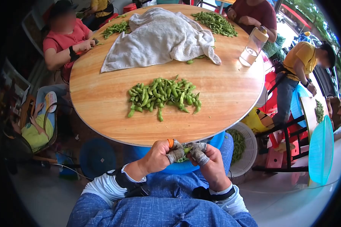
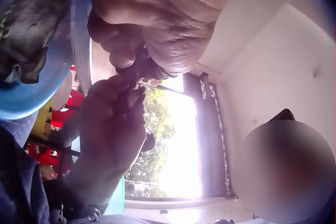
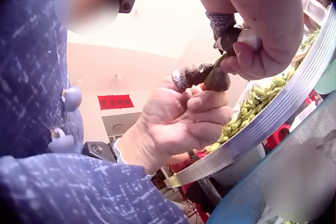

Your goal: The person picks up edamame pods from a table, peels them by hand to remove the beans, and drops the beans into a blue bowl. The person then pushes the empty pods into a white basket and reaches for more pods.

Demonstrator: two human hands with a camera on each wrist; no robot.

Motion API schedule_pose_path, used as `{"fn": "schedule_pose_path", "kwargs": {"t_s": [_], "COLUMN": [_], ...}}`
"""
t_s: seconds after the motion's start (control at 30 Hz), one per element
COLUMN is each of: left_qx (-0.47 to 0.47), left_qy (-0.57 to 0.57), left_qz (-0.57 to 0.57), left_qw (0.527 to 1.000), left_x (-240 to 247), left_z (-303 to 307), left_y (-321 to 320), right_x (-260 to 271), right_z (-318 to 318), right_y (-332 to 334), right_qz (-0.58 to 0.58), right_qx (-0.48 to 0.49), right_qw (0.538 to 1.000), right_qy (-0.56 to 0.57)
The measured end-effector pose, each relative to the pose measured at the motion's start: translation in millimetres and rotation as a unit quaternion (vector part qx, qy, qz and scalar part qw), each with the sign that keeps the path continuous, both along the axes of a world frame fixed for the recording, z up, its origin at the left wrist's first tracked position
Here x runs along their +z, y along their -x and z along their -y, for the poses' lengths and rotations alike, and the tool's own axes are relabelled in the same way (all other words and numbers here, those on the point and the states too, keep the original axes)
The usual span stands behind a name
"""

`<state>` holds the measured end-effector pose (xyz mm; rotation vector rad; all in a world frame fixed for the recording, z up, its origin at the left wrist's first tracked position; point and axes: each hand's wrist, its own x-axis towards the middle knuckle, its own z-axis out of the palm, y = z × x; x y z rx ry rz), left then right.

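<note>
Just below the near edge of the round wooden table (image 1: 102, 106), both hands meet on one green edamame pod (image 1: 187, 150). My left hand (image 1: 174, 152) pinches one end of it and my right hand (image 1: 197, 153) pinches the other. Grey cloth covers sit on the fingertips (image 1: 177, 154), and one is orange. In the right wrist view the pod (image 3: 214, 76) is held between the right hand (image 3: 239, 43) and the left hand (image 3: 202, 79), above a basin (image 3: 262, 134) of shelled beans (image 3: 247, 113). That blue basin (image 1: 218, 140) rests on my lap. The left wrist view shows both hands close up and dark.
A loose pile of edamame pods (image 1: 163, 94) lies mid-table, with a grey towel (image 1: 159, 36) and a water bottle (image 1: 254, 45) behind it. More pod piles lie at the far side, where other people sit. A white basket (image 1: 250, 159) and a turquoise basket (image 1: 322, 149) stand at right.
</note>
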<state>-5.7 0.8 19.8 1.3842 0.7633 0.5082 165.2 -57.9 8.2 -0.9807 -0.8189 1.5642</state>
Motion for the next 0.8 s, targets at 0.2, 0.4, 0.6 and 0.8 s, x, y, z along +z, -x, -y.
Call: {"fn": "schedule_pose_path", "kwargs": {"t_s": [0.2, 0.4, 0.6, 0.8], "left_qx": [-0.007, -0.007, -0.018, -0.027], "left_qy": [-0.021, -0.047, -0.117, -0.037], "left_qz": [0.033, 0.015, -0.018, 0.062], "left_qw": [0.999, 0.999, 0.993, 0.997], "left_x": [-0.9, -4.0, 6.5, -5.3], "left_z": [2.7, 3.5, 3.5, 3.8], "left_y": [-3.5, -5.3, -8.1, -8.9], "right_x": [-1.2, 0.9, 0.9, -1.8], "right_z": [0.2, 2.2, 3.7, 1.2], "right_y": [1.0, -1.7, -3.0, 0.0], "right_qz": [0.003, -0.024, 0.0, 0.022], "right_qx": [-0.005, -0.001, -0.003, -0.014], "right_qw": [1.0, 1.0, 1.0, 1.0], "right_qy": [0.007, 0.015, 0.014, 0.004]}}
